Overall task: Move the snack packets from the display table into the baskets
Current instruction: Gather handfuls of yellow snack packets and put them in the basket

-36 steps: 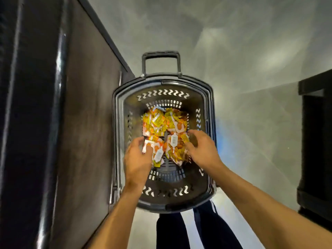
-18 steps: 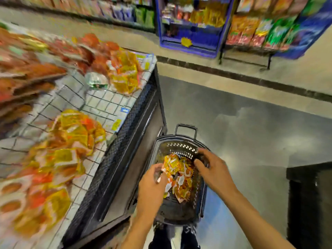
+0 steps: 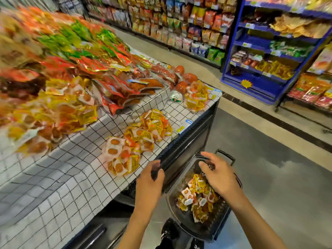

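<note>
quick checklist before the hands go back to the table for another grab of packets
1. Left hand free of packets: ok, nothing held, hovering by the table edge.
2. Right hand free: ok, fingers spread over the basket.
3. Basket has room: ok, packets in the basket cover only part of the bottom.
4. Packets left near the table edge: ok, yellow-orange pile lies on the checked cloth.
5. Basket stable on the floor: cannot tell, its base is hidden.
</note>
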